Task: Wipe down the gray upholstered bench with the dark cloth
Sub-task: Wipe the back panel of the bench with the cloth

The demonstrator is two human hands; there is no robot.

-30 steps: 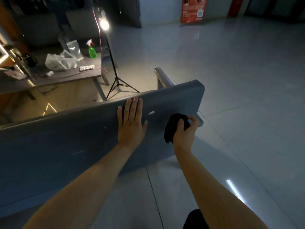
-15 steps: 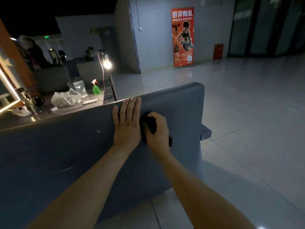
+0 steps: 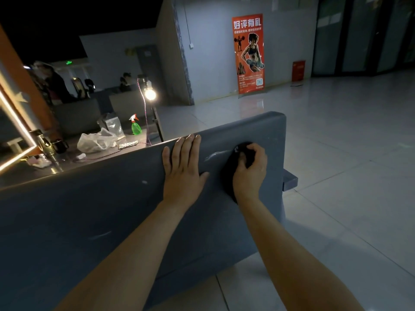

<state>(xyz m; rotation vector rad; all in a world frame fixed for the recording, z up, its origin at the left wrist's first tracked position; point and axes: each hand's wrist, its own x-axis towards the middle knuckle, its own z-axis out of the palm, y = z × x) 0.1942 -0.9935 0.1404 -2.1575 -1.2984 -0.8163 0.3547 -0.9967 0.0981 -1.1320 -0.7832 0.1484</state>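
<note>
- Spanning the frame from the lower left to right of centre, the bench [image 3: 107, 212] shows its gray padded back. It looks heavy and steady, and its cover looks smooth enough for a cloth to slide on.
- The left hand [image 3: 183, 173] lies flat on the bench back just under the top edge, with fingers straight and close together. It presses and grips nothing, which probably braces the person.
- A pale streak [image 3: 214, 155] marks the cover between the two hands.
- The cloth [image 3: 226, 178] is dark, soft and light, bunched into a wad against the bench back near its right end. A wad like this is best held in the palm and pushed flat.
- The right hand [image 3: 250, 173] does so, its fingers curled over the wad and holding it to the cover.
- On the table [image 3: 67, 163] behind the bench, a dark mug [image 3: 59, 145] hides its inside.
- A crumpled white bag [image 3: 94, 142] and a clear pouch [image 3: 115, 126] show no contents.
- The green spray bottle [image 3: 135, 127] stands upright, but its fill level cannot be told.
</note>
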